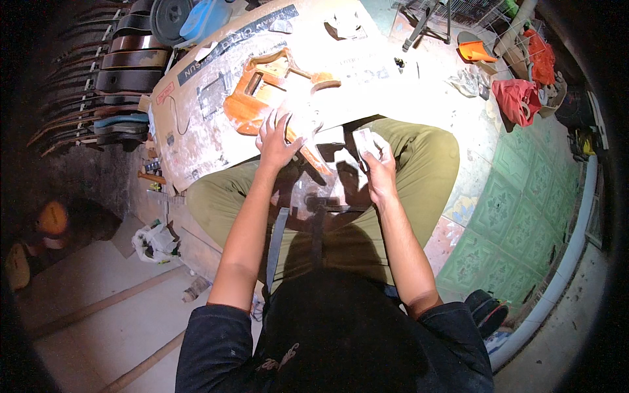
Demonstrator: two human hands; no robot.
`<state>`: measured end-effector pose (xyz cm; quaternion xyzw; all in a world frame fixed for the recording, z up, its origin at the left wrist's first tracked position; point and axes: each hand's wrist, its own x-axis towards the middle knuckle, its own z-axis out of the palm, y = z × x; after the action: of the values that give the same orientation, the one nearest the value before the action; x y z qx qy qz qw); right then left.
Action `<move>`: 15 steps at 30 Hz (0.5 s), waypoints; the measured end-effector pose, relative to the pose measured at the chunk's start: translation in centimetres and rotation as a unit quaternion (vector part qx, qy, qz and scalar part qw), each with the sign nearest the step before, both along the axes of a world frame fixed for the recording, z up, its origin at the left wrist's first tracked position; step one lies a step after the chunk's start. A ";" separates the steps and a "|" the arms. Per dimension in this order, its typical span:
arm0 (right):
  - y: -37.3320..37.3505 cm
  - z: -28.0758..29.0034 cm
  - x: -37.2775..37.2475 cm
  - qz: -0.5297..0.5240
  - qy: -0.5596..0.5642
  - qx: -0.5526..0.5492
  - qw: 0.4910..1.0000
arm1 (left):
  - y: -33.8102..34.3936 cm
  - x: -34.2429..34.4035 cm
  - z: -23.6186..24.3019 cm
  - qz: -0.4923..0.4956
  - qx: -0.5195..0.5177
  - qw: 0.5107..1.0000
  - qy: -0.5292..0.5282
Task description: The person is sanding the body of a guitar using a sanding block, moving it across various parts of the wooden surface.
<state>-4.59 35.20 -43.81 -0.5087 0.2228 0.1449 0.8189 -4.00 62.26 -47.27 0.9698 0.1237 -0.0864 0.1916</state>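
A person sits cross-legged in olive-green trousers (426,157) on the floor, seen from above, with an orange-brown wooden guitar body (275,92) lying partly across the lap and partly on a pale, scuffed cardboard sheet (196,124) that serves as a worktop. The guitar body has a varnished orange rim, cut-out cavities in its face and two curved horns pointing away from the person; its near end is washed out by bright light, so its surface there is hard to read.

The left hand (275,141) rests flat on the near part of the guitar body, fingers (268,124) spread and open, pressing down on the wood rather than gripping anything. The right hand (379,164) is just beside the body's near right edge, its fingers curled closed around a small folded white piece of paper or sanding sheet (364,140); which of the two it is cannot be told. The two hands are near each other but apart.

Along the left wall a row of dark and brown guitar bodies (124,65) stands stacked edge to edge. A blue plastic container (204,18) sits at the far end of the cardboard sheet. To the right, on the green patterned floor tiles (517,216), lie a red cloth bag (516,99) and an orange plastic piece (474,51). A crumpled white plastic bag (154,241) lies at lower left.
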 end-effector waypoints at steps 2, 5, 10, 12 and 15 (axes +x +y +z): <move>0.0 0.0 0.0 0.004 -0.004 0.011 1.000 | -0.1 0.1 0.2 0.020 -0.022 0.999 0.039; 0.0 0.0 0.0 0.004 -0.002 0.013 1.000 | -0.9 -0.4 1.4 -0.020 0.035 0.997 0.067; 0.1 0.0 0.0 0.008 0.003 0.019 1.000 | -1.3 -0.2 2.3 0.003 -0.018 0.998 0.068; 0.1 -0.1 0.0 0.001 0.012 0.001 1.000 | -1.1 -0.1 1.7 0.009 -0.033 0.997 0.064; 0.1 -0.3 0.0 0.004 0.003 0.012 1.000 | -0.8 0.1 0.8 0.034 -0.070 0.996 0.051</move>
<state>-4.63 35.28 -44.08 -0.4991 0.2218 0.1523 0.8237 -3.92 61.41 -46.50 0.9434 0.1602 -0.1375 0.2558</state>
